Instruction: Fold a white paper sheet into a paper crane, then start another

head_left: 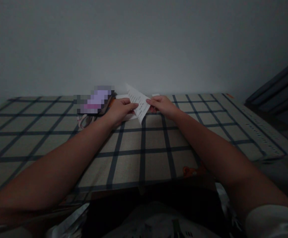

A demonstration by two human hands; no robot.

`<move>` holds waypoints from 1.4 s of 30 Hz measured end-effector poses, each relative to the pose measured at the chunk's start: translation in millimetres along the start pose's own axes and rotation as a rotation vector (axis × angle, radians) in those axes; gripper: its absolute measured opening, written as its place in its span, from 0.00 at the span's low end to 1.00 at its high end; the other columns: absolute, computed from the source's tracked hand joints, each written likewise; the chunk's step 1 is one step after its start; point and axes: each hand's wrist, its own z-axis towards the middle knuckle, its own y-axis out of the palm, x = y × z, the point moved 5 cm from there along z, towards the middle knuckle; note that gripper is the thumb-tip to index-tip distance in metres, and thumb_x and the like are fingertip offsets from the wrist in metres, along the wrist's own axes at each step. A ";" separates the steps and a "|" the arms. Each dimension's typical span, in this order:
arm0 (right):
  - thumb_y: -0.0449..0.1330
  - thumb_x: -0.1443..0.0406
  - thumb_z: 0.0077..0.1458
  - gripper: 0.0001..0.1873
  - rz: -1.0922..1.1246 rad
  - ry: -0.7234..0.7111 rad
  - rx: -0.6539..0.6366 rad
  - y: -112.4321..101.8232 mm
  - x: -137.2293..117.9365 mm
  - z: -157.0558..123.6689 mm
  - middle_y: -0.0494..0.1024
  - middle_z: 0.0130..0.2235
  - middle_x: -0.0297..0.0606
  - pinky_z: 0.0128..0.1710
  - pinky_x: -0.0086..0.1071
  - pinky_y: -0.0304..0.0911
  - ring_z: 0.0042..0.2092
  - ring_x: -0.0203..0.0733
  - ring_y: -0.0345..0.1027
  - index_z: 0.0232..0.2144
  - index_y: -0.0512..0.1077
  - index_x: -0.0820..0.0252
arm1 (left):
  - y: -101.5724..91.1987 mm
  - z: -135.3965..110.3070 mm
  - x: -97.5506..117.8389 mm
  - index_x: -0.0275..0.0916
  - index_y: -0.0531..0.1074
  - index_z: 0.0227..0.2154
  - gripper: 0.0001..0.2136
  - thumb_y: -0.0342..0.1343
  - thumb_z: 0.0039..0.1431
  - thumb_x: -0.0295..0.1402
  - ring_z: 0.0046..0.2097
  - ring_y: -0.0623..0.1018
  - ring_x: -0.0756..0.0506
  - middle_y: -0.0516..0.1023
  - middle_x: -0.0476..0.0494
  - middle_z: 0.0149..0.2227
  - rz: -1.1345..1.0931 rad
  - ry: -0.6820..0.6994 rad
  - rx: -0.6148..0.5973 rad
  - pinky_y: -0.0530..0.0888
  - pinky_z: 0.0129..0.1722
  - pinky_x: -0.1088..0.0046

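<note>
A small sheet of white paper (137,99) with dark print is held above the table between both my hands. My left hand (120,109) pinches its left side, thumb on the printed face. On the right, my right hand (161,104) grips the opposite edge between thumb and fingers. The sheet is tilted, one corner pointing up at the wall and another down at the tablecloth. Behind and below my left hand lies more white paper (121,96), mostly covered. Something reddish shows under my right fingers, too hidden to name.
A checked tablecloth (154,158) covers the table. Left of my hands is a phone-like device with a blurred lit screen (98,99), with a pale cord (82,122) beside it. The grey wall (144,43) rises behind the table. Dark folded fabric (280,89) hangs at right.
</note>
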 end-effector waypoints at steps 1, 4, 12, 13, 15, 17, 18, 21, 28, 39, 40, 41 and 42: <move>0.64 0.56 0.59 0.18 -0.021 -0.005 0.005 0.4 -1.4 -0.9 0.73 0.24 0.33 0.24 0.25 0.58 0.24 0.29 0.62 0.24 0.73 0.64 | -0.2 0.1 -0.1 0.33 0.79 0.33 0.12 0.69 0.45 0.34 0.34 0.80 0.47 0.83 0.40 0.36 -0.002 -0.003 0.007 0.76 0.38 0.71; 0.62 0.56 0.61 0.19 -0.054 -0.027 0.062 -1.3 -4.2 -2.0 0.73 0.23 0.33 0.26 0.25 0.59 0.25 0.29 0.62 0.23 0.73 0.64 | 1.8 -0.7 0.6 0.34 0.79 0.31 0.13 0.69 0.47 0.38 0.34 0.80 0.47 0.83 0.39 0.36 -0.018 -0.023 0.001 0.76 0.35 0.73; 0.62 0.54 0.60 0.19 -0.058 -0.032 0.210 -10.4 1.6 1.4 0.74 0.25 0.34 0.26 0.26 0.60 0.25 0.30 0.62 0.25 0.73 0.62 | 8.8 -7.7 1.2 0.34 0.80 0.28 0.18 0.71 0.47 0.47 0.25 0.74 0.52 0.82 0.41 0.30 0.023 -0.087 -0.055 0.69 0.23 0.78; 0.63 0.53 0.60 0.19 -0.057 -0.039 0.219 -10.4 1.7 1.4 0.74 0.25 0.34 0.26 0.26 0.60 0.26 0.30 0.62 0.26 0.74 0.62 | 8.9 -7.8 1.4 0.34 0.80 0.28 0.18 0.71 0.47 0.47 0.26 0.75 0.52 0.82 0.41 0.31 0.016 -0.080 -0.059 0.69 0.24 0.78; 0.63 0.52 0.59 0.19 -0.050 -0.061 0.251 -11.1 1.1 1.0 0.75 0.26 0.34 0.26 0.26 0.59 0.26 0.31 0.62 0.27 0.74 0.61 | 10.6 -7.3 0.9 0.34 0.81 0.29 0.18 0.70 0.48 0.47 0.30 0.78 0.50 0.83 0.39 0.34 -0.012 -0.069 -0.096 0.73 0.28 0.77; 0.63 0.50 0.59 0.20 -0.049 -0.082 0.283 -12.1 0.1 0.4 0.74 0.25 0.34 0.26 0.26 0.59 0.26 0.31 0.62 0.27 0.74 0.61 | 12.5 -6.1 -1.0 0.34 0.81 0.31 0.19 0.70 0.49 0.48 0.34 0.80 0.47 0.84 0.37 0.37 -0.029 -0.067 -0.141 0.75 0.32 0.75; 0.62 0.50 0.59 0.21 -0.051 -0.088 0.295 -12.5 -0.4 0.1 0.74 0.25 0.34 0.25 0.26 0.58 0.26 0.31 0.62 0.26 0.74 0.61 | 12.8 -5.4 -2.0 0.34 0.82 0.31 0.19 0.69 0.49 0.48 0.36 0.81 0.47 0.84 0.36 0.37 -0.032 -0.065 -0.153 0.76 0.34 0.75; 0.63 0.49 0.58 0.21 -0.057 -0.103 0.314 -13.0 -2.1 -0.6 0.74 0.25 0.34 0.25 0.26 0.58 0.26 0.30 0.61 0.26 0.74 0.61 | 12.3 -4.2 -3.7 0.34 0.82 0.32 0.18 0.69 0.51 0.47 0.37 0.81 0.47 0.85 0.36 0.39 -0.036 -0.057 -0.159 0.76 0.36 0.75; 0.61 0.47 0.59 0.23 -0.063 -0.097 0.393 -19.3 -1.9 -2.8 0.73 0.26 0.34 0.26 0.28 0.58 0.27 0.31 0.62 0.25 0.71 0.59 | 18.6 -11.7 1.2 0.34 0.83 0.32 0.17 0.70 0.50 0.46 0.35 0.81 0.47 0.84 0.35 0.37 0.008 -0.092 -0.207 0.79 0.40 0.70; 0.58 0.42 0.59 0.27 -0.107 -0.107 0.480 -27.6 -3.9 -3.6 0.70 0.25 0.35 0.26 0.29 0.57 0.27 0.33 0.61 0.25 0.70 0.59 | 17.0 -11.3 -1.4 0.34 0.83 0.33 0.14 0.69 0.53 0.42 0.31 0.80 0.49 0.85 0.34 0.36 0.020 -0.150 -0.200 0.79 0.39 0.71; 0.58 0.42 0.59 0.27 -0.104 -0.107 0.477 -28.2 -3.5 -3.4 0.70 0.25 0.35 0.26 0.29 0.56 0.27 0.33 0.60 0.25 0.70 0.58 | 17.4 -11.3 -1.3 0.34 0.83 0.33 0.15 0.69 0.53 0.43 0.31 0.80 0.49 0.85 0.34 0.37 0.018 -0.147 -0.209 0.79 0.39 0.71; 0.58 0.43 0.59 0.26 -0.096 -0.106 0.466 -28.4 -2.9 -3.1 0.70 0.25 0.35 0.26 0.29 0.56 0.27 0.33 0.60 0.25 0.70 0.59 | 17.9 -11.2 -0.8 0.33 0.83 0.33 0.16 0.69 0.52 0.44 0.33 0.80 0.48 0.84 0.33 0.38 0.011 -0.137 -0.218 0.79 0.38 0.71; 0.58 0.43 0.59 0.26 -0.087 -0.104 0.446 -28.1 -2.3 -2.6 0.70 0.25 0.34 0.25 0.29 0.56 0.26 0.32 0.60 0.25 0.70 0.59 | 17.8 -10.8 0.2 0.33 0.83 0.34 0.18 0.69 0.51 0.46 0.34 0.81 0.47 0.84 0.33 0.38 -0.002 -0.117 -0.217 0.79 0.38 0.70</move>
